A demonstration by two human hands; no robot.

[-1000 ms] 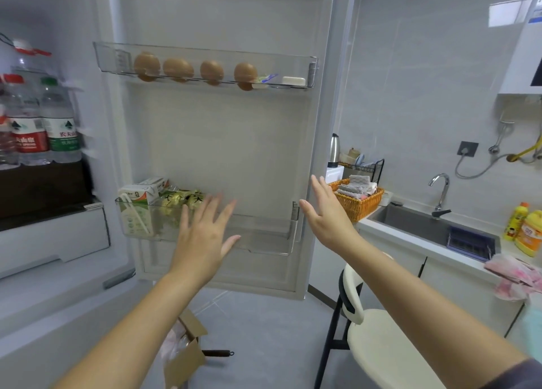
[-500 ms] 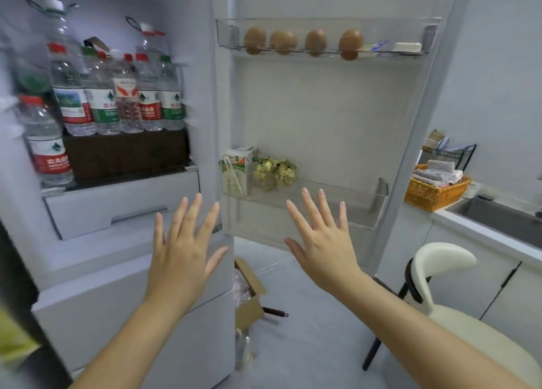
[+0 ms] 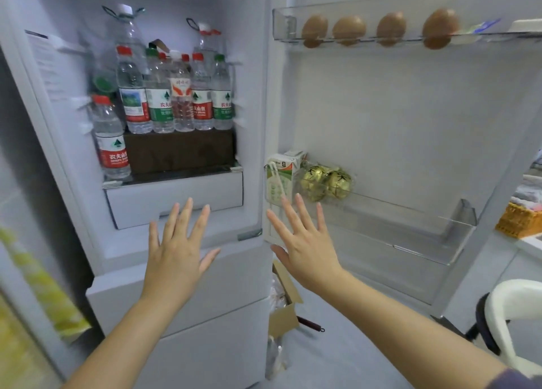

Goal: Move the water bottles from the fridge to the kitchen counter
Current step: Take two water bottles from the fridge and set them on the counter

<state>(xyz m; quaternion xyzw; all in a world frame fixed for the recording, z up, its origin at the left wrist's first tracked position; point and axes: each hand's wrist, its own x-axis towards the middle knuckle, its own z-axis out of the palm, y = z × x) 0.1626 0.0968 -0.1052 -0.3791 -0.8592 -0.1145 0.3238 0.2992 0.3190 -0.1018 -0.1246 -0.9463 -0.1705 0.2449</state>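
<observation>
The open fridge (image 3: 176, 201) fills the left half of the head view. Several clear water bottles (image 3: 159, 95) with red and green caps and labels stand in a row on a dark brown box (image 3: 179, 151) inside it. One more red-labelled bottle (image 3: 111, 142) stands lower at the left, on the glass shelf. Two taller jugs rise behind the row. My left hand (image 3: 179, 250) is held out with fingers spread, below the shelf and in front of the drawer, holding nothing. My right hand (image 3: 305, 245) is spread the same way beside it, in front of the door's hinge side, empty.
The open fridge door (image 3: 410, 110) stands at the right, with several eggs (image 3: 349, 30) in its top rack and a drink carton (image 3: 280, 177) and gold-wrapped items in the lower rack. An orange basket (image 3: 519, 221) sits on the counter's edge at far right. A white chair (image 3: 516, 309) and a cardboard box (image 3: 286, 306) stand on the floor.
The view has swung left from the door to the fridge interior, so the bottles now face me. Both hands stay spread and empty and have come closer to the fridge front.
</observation>
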